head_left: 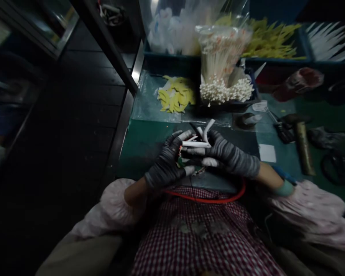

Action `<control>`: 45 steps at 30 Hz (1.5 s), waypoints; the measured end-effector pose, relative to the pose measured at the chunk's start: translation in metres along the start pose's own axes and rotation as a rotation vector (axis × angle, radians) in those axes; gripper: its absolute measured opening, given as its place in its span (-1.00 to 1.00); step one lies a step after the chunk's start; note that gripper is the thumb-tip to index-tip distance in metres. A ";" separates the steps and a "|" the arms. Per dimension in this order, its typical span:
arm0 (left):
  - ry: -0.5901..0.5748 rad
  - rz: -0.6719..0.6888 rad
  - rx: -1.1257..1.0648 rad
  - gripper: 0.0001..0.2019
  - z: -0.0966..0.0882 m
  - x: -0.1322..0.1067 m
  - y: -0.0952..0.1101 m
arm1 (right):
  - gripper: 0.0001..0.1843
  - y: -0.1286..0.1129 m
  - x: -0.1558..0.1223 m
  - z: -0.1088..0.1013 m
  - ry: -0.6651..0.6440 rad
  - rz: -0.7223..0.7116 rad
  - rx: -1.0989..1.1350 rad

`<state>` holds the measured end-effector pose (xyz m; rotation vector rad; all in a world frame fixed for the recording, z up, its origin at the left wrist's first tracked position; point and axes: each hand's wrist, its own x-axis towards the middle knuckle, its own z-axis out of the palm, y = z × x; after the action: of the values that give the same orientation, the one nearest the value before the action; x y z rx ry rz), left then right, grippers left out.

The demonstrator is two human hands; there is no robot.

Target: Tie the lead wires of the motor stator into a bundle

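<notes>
A: What do the 2 gloved hands hold?
B: The left hand (166,161) and right hand (227,153) grip small white strips (196,144) together, above the green table (143,142).

A small bunch of thin white strips (197,142), splayed at angles, lies clasped between two gloved hands.

You are facing a green desk (143,145) where yellow pieces (176,99) are lying beside a bundle of white-tipped sticks (225,86); a hammer (300,140) and scissors (337,166) are lying off to your right.
</notes>
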<state>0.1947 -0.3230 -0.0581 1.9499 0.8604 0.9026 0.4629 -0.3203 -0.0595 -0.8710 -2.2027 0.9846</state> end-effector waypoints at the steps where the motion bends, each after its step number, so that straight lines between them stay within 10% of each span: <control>1: -0.046 -0.007 0.002 -0.15 -0.008 0.006 -0.006 | -0.59 0.006 0.005 -0.001 0.009 -0.007 0.000; 6: 0.060 0.009 0.472 0.09 -0.027 0.010 -0.012 | -0.63 0.031 0.012 0.015 0.124 0.000 -0.073; 8: 0.113 0.066 0.716 -0.14 -0.024 0.004 0.000 | -0.68 0.037 0.011 0.023 0.194 -0.016 -0.065; 11: -0.143 0.215 0.859 -0.74 -0.016 0.002 0.025 | -0.73 0.037 0.010 0.028 0.265 -0.061 -0.057; 15: -0.356 0.170 0.928 -0.75 -0.007 0.005 0.048 | -0.74 0.021 0.010 0.023 0.284 -0.136 -0.105; 23: -0.136 0.332 1.237 -0.58 0.009 -0.041 0.047 | -0.90 0.011 -0.017 -0.036 0.980 0.103 -0.565; 32: 0.044 0.432 0.921 -0.69 -0.004 -0.034 0.000 | -0.66 0.043 0.016 -0.066 0.947 0.300 -0.875; 37: 0.187 0.135 0.899 -0.70 0.027 -0.049 -0.003 | -0.82 0.011 0.014 -0.056 0.975 0.109 -0.436; 42: 0.130 0.217 0.820 -0.75 0.038 -0.036 -0.014 | -0.77 -0.058 -0.002 -0.046 1.162 0.130 -0.103; 45: 0.163 0.290 0.735 -0.83 0.034 -0.023 -0.015 | -0.91 -0.082 -0.017 -0.030 0.891 0.298 -0.113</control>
<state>0.2069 -0.3474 -0.0918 2.7144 1.1316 1.0084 0.4679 -0.3630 0.0185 -1.3844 -1.3915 0.4382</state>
